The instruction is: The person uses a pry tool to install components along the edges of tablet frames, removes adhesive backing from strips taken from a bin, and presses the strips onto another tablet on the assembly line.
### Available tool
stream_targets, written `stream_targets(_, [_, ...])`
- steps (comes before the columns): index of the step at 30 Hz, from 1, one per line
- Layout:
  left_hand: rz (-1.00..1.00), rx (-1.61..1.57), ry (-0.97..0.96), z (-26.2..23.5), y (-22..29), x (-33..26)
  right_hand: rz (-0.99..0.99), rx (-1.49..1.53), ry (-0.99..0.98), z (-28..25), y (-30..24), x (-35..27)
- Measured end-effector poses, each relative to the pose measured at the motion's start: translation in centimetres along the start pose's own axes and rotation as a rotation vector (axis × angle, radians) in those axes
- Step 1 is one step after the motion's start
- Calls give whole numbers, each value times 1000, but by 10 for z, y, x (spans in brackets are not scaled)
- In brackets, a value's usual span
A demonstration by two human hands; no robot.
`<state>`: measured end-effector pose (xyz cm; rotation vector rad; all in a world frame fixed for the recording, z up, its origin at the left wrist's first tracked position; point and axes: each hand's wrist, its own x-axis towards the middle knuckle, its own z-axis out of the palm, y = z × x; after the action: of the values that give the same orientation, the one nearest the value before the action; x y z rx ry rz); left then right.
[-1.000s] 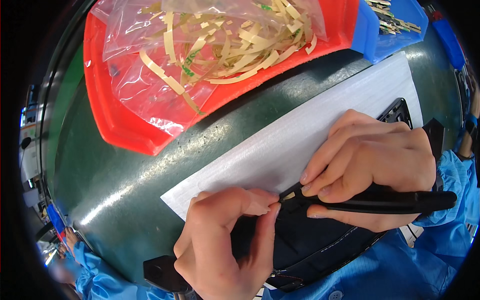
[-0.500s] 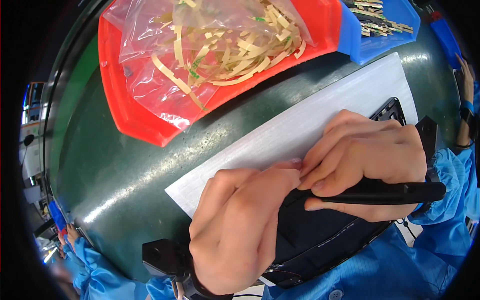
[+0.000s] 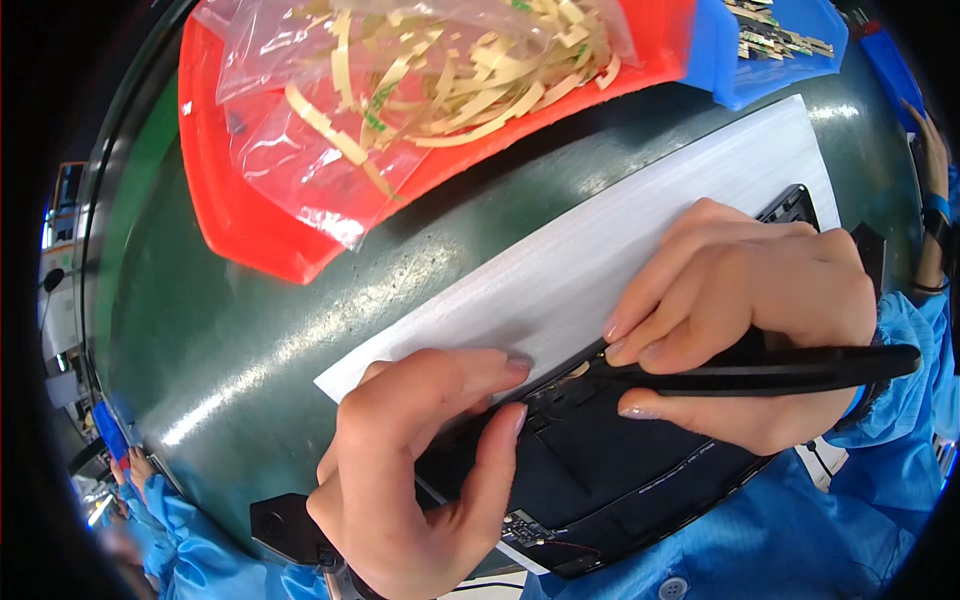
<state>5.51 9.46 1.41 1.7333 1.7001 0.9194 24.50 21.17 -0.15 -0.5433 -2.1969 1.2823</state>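
A black tablet-like device housing [image 3: 620, 450] lies with its inside showing on a white sheet [image 3: 560, 270]. My right hand [image 3: 745, 300] holds black tweezers [image 3: 800, 372], their tips pointing left to the housing's far edge. Beside those tips a small gold-coloured piece [image 3: 578, 370] shows along the edge. My left hand [image 3: 420, 470] is at the left part of the same edge, thumb and index finger apart with nothing visible between them; its other fingers are partly hidden. A small circuit board [image 3: 530, 527] sits at the housing's near left corner.
A red bin [image 3: 215, 215] of yellowish flex strips [image 3: 470, 100] in clear plastic stands at the far left. Adjoining it, a blue bin [image 3: 735, 85] holds dark and gold strips. The green tabletop [image 3: 270, 340] is shiny. Other people's hands [image 3: 932, 150] show at both sides.
My left hand has drawn away to the left from my right fingers, and its thumb and index finger have parted. The housing's far edge and gold-coloured piece now show. My right hand shifted slightly right.
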Motion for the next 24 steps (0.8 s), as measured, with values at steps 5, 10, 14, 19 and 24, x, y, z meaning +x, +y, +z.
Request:
stream_targets(5, [-189, -37, 67, 3, 3, -5, 107, -94, -97, -5, -7, 3])
stream_targets(10, [-180, -76, 116, 6, 8, 2, -188, 154, 39, 0, 19, 3])
stream_targets(14, [43, -40, -109, -4, -3, 2, -43, 95, 12, 0, 4, 2])
stream_targets(19, [81, 165, 20, 14, 13, 7, -141, 96, 102, -3, 10, -8])
stream_targets(24, [145, 229, 62, 21, 8, 2, -35, 78, 15, -5, 4, -4])
